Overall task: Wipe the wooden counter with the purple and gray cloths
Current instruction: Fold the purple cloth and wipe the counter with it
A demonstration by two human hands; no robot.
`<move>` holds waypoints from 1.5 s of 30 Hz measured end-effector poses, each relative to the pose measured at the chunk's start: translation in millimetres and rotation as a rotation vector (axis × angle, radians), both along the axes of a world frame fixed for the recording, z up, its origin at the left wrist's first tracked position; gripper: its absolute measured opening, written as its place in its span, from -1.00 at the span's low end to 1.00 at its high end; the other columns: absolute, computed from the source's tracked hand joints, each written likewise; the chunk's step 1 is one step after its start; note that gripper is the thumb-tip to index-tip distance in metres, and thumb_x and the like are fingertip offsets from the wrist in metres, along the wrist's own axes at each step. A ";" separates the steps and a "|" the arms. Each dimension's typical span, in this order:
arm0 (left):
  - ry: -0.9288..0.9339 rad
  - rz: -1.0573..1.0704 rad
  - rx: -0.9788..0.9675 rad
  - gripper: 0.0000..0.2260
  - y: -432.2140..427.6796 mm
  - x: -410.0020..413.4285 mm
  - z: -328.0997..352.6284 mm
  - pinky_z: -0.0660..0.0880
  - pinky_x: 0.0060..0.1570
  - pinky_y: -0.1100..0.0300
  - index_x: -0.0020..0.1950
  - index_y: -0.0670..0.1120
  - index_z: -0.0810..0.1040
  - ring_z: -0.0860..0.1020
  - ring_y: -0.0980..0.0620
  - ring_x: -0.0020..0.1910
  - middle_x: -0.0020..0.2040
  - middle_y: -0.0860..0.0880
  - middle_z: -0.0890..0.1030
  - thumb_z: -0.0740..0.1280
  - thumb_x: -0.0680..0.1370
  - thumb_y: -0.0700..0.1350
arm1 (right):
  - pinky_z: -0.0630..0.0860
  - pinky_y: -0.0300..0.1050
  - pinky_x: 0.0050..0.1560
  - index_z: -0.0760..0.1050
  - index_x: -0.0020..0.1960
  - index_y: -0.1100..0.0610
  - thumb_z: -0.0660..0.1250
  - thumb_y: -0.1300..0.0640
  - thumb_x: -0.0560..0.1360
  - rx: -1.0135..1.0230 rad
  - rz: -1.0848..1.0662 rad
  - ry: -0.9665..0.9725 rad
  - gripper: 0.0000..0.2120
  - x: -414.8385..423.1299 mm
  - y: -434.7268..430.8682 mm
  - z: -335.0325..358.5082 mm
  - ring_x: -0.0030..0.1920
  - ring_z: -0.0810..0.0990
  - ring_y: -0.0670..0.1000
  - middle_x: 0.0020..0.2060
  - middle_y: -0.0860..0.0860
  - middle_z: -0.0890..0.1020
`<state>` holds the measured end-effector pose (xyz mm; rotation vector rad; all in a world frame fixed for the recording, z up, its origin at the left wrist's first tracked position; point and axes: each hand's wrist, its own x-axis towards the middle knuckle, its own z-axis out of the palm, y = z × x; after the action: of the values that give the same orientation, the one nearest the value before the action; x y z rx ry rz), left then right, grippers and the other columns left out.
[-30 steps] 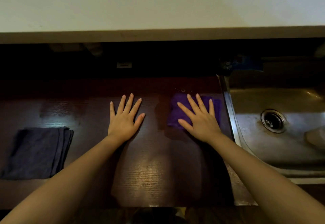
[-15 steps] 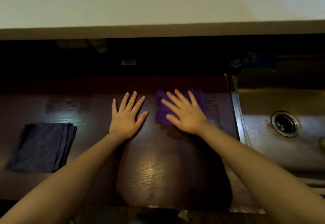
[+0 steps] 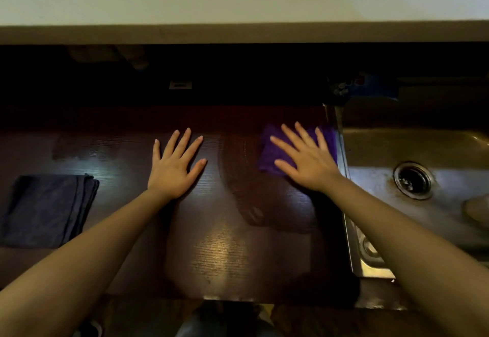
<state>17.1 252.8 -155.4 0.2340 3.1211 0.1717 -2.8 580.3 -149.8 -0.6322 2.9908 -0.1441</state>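
Note:
The dark wooden counter (image 3: 225,252) runs across the view below me. A purple cloth (image 3: 270,151) lies on it, right against the sink's left rim. My right hand (image 3: 307,162) presses flat on this cloth with fingers spread, covering most of it. My left hand (image 3: 173,167) rests flat on the bare wood left of centre, fingers apart, holding nothing. A folded gray cloth (image 3: 45,209) lies untouched at the far left of the counter. A damp curved streak (image 3: 238,191) marks the wood between my hands.
A steel sink (image 3: 397,151) with a round drain (image 3: 412,179) adjoins the counter on the right. A pale overhanging top (image 3: 238,32) shades the dark back of the counter. The counter's front edge is near my body.
My right hand slid the purple cloth left towards my left hand, then back right to the sink's rim. My left hand and the gray cloth stayed put.

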 end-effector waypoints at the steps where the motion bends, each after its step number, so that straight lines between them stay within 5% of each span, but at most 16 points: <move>1: -0.001 -0.003 0.001 -0.47 0.1 -0.2 0.7 -0.17 0.42 -0.20 0.47 0.17 0.05 -0.07 0.03 0.51 0.53 0.03 0.05 -0.09 0.51 0.28 | -0.09 0.32 0.41 0.10 0.48 -0.17 -0.12 -0.30 0.49 0.004 -0.026 -0.006 -0.41 -8.2 0.7 1.3 0.52 0.04 0.12 0.52 -0.01 0.14; 5: -0.011 -0.004 0.011 -0.47 0.3 -1.5 2.1 -0.18 0.42 -0.20 0.47 0.17 0.05 -0.07 0.03 0.51 0.53 0.03 0.05 -0.10 0.51 0.28 | -0.10 0.32 0.42 0.10 0.49 -0.13 -0.22 -0.27 0.53 -0.030 -0.117 0.024 -0.42 6.6 -4.3 -1.8 0.52 0.02 0.14 0.52 0.02 0.14; 15: -0.033 -0.043 0.046 -0.43 -3.6 -4.3 2.6 -0.21 0.39 -0.23 0.47 0.13 0.08 -0.07 -0.03 0.51 0.54 -0.01 0.06 -0.12 0.49 0.28 | -0.02 0.38 0.37 0.14 0.49 -0.11 0.00 -0.27 0.51 -0.033 -0.140 0.010 -0.42 149.9 -87.0 2.2 0.50 0.05 0.22 0.51 0.08 0.16; 20: -0.108 -0.056 0.255 -0.48 -12.3 -8.6 6.9 -0.27 0.40 -0.15 0.47 0.12 0.09 -0.09 0.03 0.51 0.54 0.00 0.04 -0.03 0.53 0.23 | -0.10 0.39 0.36 0.09 0.49 -0.14 -0.01 -0.32 0.51 -0.039 -0.044 -0.024 -0.40 128.6 -148.0 3.6 0.52 -0.01 0.20 0.52 0.06 0.13; 23: -0.102 -0.092 0.396 -0.48 -34.4 -9.8 12.8 -0.12 0.43 -0.07 0.48 0.09 0.10 -0.03 0.03 0.50 0.53 -0.02 0.06 0.03 0.54 0.18 | -0.18 0.36 0.40 0.08 0.49 -0.17 -0.02 -0.35 0.49 -0.042 -0.005 -0.029 -0.39 94.7 -160.3 1.8 0.52 -0.03 0.17 0.53 0.02 0.11; 28: -0.021 -0.065 0.219 -0.45 -102.7 -6.8 10.5 -0.11 0.43 -0.11 0.47 0.10 0.10 -0.03 0.05 0.50 0.52 0.00 0.08 -0.04 0.50 0.23 | -0.10 0.37 0.40 0.15 0.46 -0.19 -0.03 -0.34 0.45 -0.042 -0.017 -0.002 -0.39 26.3 -167.7 0.1 0.51 0.07 0.16 0.51 -0.01 0.19; 35: -0.009 -0.041 0.032 -0.44 -120.3 -0.3 3.9 -0.08 0.44 -0.13 0.48 0.05 0.10 -0.02 -0.03 0.51 0.53 -0.05 0.08 -0.12 0.52 0.22 | -0.23 0.29 0.44 0.04 0.50 -0.18 -0.02 -0.27 0.55 -0.062 -0.189 -0.015 -0.45 -51.4 -174.2 1.4 0.53 -0.12 0.06 0.55 -0.05 0.02; 40: -0.004 -0.048 0.039 -0.45 -119.5 -0.2 1.3 -0.11 0.44 -0.13 0.48 0.07 0.08 -0.04 -0.01 0.51 0.53 -0.03 0.06 -0.12 0.52 0.22 | -0.26 0.30 0.43 0.01 0.51 -0.13 -0.02 -0.24 0.56 -0.077 -0.336 -0.027 -0.44 -31.3 -197.6 0.4 0.53 -0.14 0.11 0.55 -0.01 -0.01; 45: 0.006 -0.053 0.058 -0.43 -119.6 -1.7 -0.1 -0.07 0.42 -0.17 0.47 0.05 0.13 0.01 -0.05 0.51 0.53 -0.05 0.10 -0.12 0.50 0.23 | -0.22 0.33 0.42 0.13 0.49 -0.10 -0.05 -0.25 0.50 -0.115 -0.219 -0.009 -0.41 52.2 -237.1 0.3 0.52 0.00 0.16 0.53 0.02 0.13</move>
<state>15.4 133.2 -155.5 0.3177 3.1147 0.2616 49.4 343.2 -149.5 -0.3090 3.0526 -0.3332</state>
